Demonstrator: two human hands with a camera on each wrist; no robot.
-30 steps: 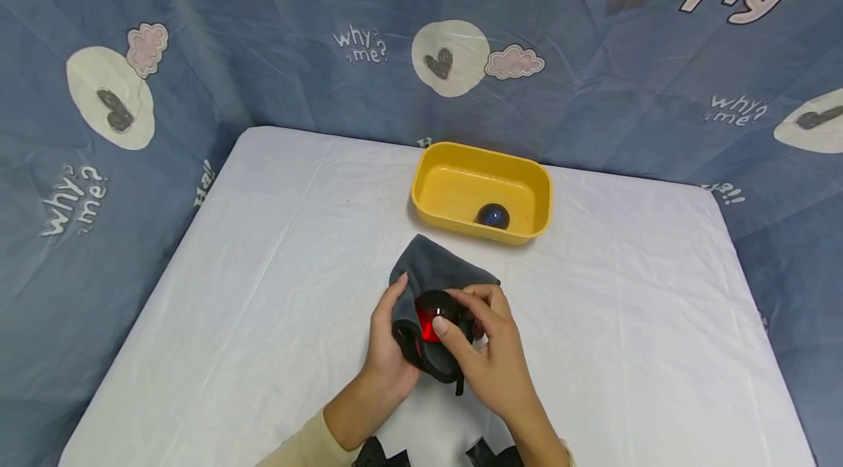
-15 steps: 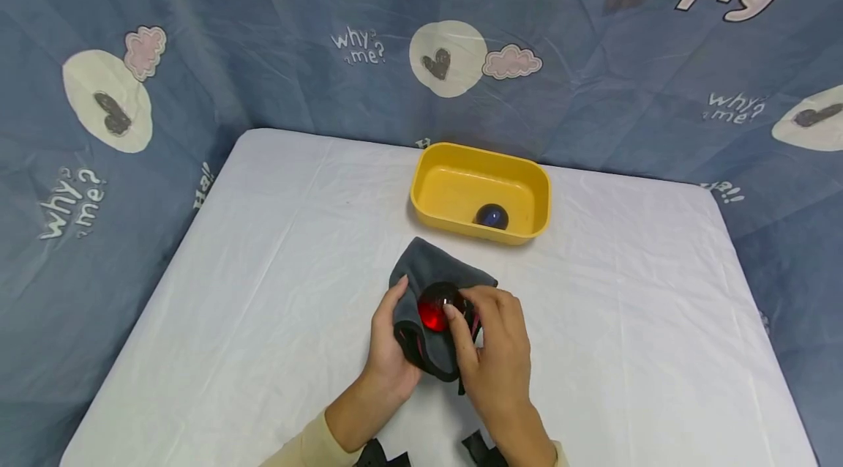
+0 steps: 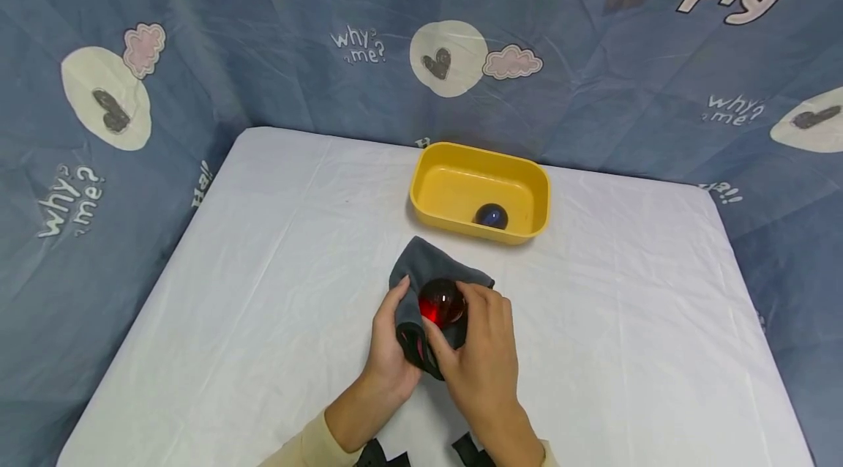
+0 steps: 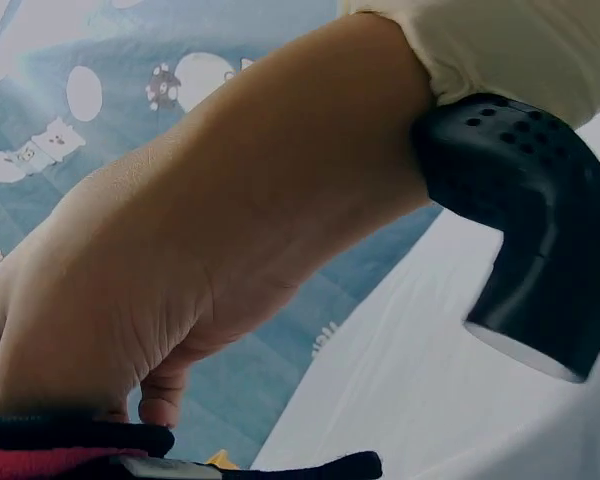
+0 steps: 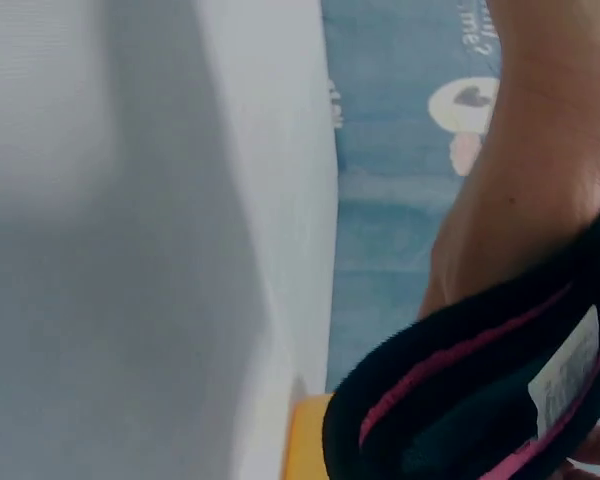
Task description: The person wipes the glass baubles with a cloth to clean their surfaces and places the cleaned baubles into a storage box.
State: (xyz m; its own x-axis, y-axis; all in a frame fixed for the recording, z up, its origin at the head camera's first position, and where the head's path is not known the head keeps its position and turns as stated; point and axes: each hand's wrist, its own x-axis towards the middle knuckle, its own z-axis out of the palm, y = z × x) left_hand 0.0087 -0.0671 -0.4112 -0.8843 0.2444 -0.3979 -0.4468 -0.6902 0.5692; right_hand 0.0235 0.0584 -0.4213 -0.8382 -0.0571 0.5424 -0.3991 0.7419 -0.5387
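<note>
My left hand (image 3: 388, 353) holds a folded dark grey cloth (image 3: 424, 262) from below, its thumb along the cloth's left side. On the cloth lies a dark red, see-through ball (image 3: 440, 302). My right hand (image 3: 486, 357) pinches that ball between thumb and fingers, from the right and near side. The left wrist view shows the cloth's dark hem (image 4: 70, 437) at the bottom edge, with pink beneath it. Pink-lined folds of the cloth (image 5: 440, 375) and a white label (image 5: 565, 380) appear in the right wrist view. The left fingers under the cloth are hidden in the head view.
A yellow tub (image 3: 474, 152) stands beyond the cloth, near the table's far edge. Inside it, toward the near right, sits a dark blue ball (image 3: 491, 216). White cloth covers the table (image 3: 296, 233). A printed blue curtain (image 3: 296, 72) hangs behind and at both sides.
The right hand has shifted slightly left and rolled the red ball round on the cloth, its thumb now lower on the ball. The left hand and the tub stay about where they were.
</note>
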